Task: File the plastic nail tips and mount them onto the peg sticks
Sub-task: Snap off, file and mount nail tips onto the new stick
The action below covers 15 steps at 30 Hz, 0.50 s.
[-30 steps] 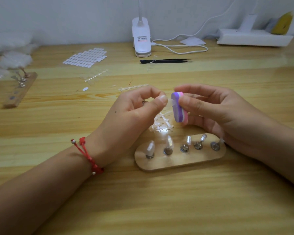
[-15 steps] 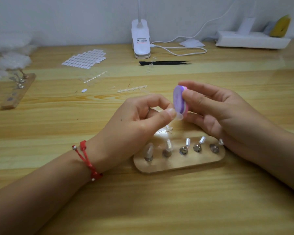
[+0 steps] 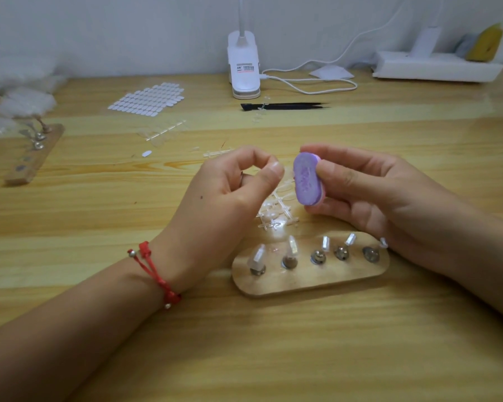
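Note:
My left hand (image 3: 230,195) pinches a small clear nail tip (image 3: 286,172) between thumb and forefinger. My right hand (image 3: 369,192) grips a purple and pink buffer block (image 3: 307,182), its purple face turned toward me, just right of the tip. Below both hands lies an oval wooden peg stand (image 3: 310,278) with several metal pegs; the two left pegs carry clear nail tips (image 3: 257,256). A heap of clear plastic sprues and tips (image 3: 276,213) lies between the hands and the stand.
A second wooden peg strip (image 3: 34,155) lies at the far left. A sheet of white adhesive tabs (image 3: 147,98), black tweezers (image 3: 285,106), a white clip lamp (image 3: 243,68) with its cable and a white power strip (image 3: 436,68) sit at the back.
The buffer block has turned so its purple face shows fully, and it has come slightly off the nail tip. Both hands have stayed above the stand.

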### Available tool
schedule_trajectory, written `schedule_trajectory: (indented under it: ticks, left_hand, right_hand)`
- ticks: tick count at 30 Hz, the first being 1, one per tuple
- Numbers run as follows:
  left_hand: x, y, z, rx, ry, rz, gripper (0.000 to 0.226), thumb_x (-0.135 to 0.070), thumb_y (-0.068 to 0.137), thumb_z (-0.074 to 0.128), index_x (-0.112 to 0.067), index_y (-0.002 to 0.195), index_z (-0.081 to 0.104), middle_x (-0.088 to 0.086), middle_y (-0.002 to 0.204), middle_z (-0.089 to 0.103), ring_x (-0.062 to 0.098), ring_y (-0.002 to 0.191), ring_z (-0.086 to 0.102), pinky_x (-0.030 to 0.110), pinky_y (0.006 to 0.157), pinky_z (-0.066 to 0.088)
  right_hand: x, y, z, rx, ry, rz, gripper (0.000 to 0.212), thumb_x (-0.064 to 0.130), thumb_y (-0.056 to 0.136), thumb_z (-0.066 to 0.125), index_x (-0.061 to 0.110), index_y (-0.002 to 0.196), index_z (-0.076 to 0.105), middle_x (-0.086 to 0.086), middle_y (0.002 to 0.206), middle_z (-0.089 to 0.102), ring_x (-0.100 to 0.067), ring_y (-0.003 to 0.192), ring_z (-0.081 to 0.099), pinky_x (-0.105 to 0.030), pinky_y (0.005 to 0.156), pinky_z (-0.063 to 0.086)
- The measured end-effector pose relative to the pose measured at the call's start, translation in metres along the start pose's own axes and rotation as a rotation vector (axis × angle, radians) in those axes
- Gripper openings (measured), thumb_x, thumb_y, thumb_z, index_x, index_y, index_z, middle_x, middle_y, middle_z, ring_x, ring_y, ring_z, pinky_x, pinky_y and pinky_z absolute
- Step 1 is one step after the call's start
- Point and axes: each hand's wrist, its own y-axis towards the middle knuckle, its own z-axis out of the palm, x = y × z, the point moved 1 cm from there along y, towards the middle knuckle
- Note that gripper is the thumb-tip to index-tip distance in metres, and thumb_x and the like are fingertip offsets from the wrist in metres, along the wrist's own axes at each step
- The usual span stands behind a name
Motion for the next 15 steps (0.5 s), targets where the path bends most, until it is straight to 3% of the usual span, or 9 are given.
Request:
schedule_trajectory:
  ticks: [6,11,15]
  left_hand:
    - [-0.0028,-0.0024,0.0029,0.083,0.022,-0.023,0.018,-0.017,0.094,0.053,-0.013,0.077,0.057,-0.009,0.045,0.027,0.005,0.039,0.019,0.013,0.038,0.020]
    - [-0.0032,-0.0016,0.0008,-0.005,0.019,-0.018,0.018,-0.016,0.094,0.053,-0.012,0.076,0.055,-0.009,0.044,0.025,0.006,0.038,0.018,0.015,0.037,0.019]
    - [-0.0045,-0.0042,0.0044,0.079,0.090,-0.010,0.017,-0.015,0.093,0.054,-0.008,0.077,0.056,-0.012,0.041,0.027,0.003,0.035,0.020,0.010,0.037,0.021]
  right_hand:
    - [-0.0015,-0.0002,0.0007,-0.030,-0.016,-0.055,0.023,0.017,0.072,0.066,0.015,0.091,0.079,-0.003,0.086,0.075,-0.009,0.074,0.069,-0.018,0.067,0.055]
    - [-0.0020,-0.0008,0.0028,-0.006,-0.041,-0.047,0.023,0.016,0.072,0.067,0.014,0.091,0.079,-0.002,0.081,0.073,-0.008,0.068,0.067,-0.018,0.065,0.055]
    - [-0.0021,-0.0009,0.0013,-0.051,-0.028,-0.080,0.022,0.016,0.072,0.067,0.014,0.090,0.079,-0.002,0.081,0.073,-0.008,0.068,0.067,-0.018,0.065,0.055]
